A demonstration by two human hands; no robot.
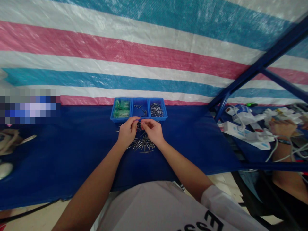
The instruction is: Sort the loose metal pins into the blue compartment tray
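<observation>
Blue cloth (72, 154): pins (143, 145), trays (139, 109) beyond hands

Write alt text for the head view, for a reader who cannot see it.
Left hand and right hand meet fingertip to fingertip over a pile of small metal pins on a blue cloth. Behind them sit three blue bins, before a striped tarp. Another person's hand works at far right.

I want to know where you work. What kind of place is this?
Probably a small assembly or sorting workshop: a blue-clothed table holds loose metal pins, three blue bins sort parts, and a striped tarp hangs behind.
</observation>
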